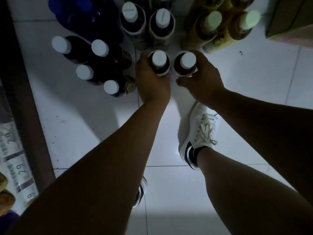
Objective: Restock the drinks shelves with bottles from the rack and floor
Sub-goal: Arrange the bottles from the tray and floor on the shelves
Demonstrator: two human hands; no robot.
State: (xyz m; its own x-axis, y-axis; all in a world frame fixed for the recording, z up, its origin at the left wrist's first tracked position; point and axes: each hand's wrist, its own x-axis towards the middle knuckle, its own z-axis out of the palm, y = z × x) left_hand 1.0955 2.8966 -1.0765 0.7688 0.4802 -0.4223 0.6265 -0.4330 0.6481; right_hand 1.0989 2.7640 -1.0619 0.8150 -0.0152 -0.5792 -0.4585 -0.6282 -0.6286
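Left hand (152, 80) curls its fingers tight round a bottle (158, 62) standing on the floor (237, 85), right hand (202, 77) round a second bottle (185, 64) alongside. Seemingly full, heavy and slick, both are best held just below the cap.

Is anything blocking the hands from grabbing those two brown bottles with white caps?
Nothing visible does. The left hand grips the left white-capped brown bottle, and the right hand grips the right white-capped brown bottle beside it.

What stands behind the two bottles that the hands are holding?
Behind the held bottles stand two more white-capped bottles on the tiled floor. Their bases are partly covered by the held bottles.
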